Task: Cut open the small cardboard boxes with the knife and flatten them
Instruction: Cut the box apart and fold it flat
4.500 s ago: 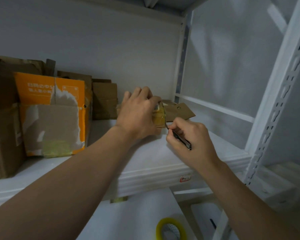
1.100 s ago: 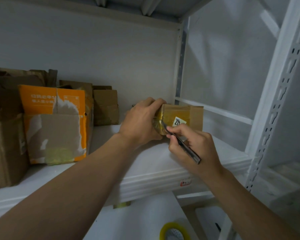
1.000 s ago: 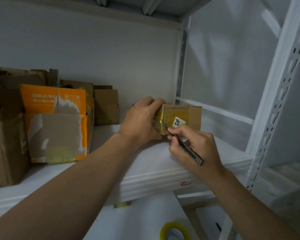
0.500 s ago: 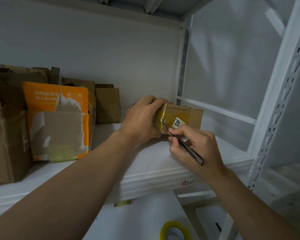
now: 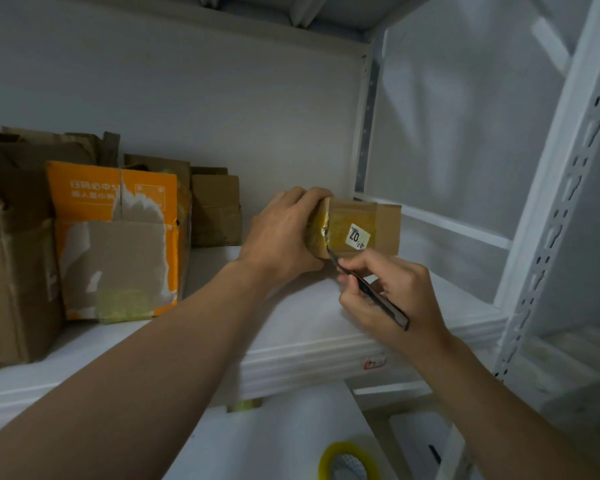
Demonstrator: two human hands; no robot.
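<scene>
A small brown cardboard box, wrapped in yellowish tape and bearing a white sticker, stands on the white shelf. My left hand grips its left end and steadies it. My right hand holds a slim dark knife like a pen. The blade tip touches the taped front face of the box near its left edge. Part of the box's left end is hidden behind my left hand.
An orange and brown carton and several other brown boxes stand at the shelf's left and back. A white perforated upright frames the right side. A yellow tape roll lies on a lower surface.
The box, lying low 4.5 s ago, now stands with its stickered face towards me. Over the last second the knife has stayed at the taped seam, sliding slightly down.
</scene>
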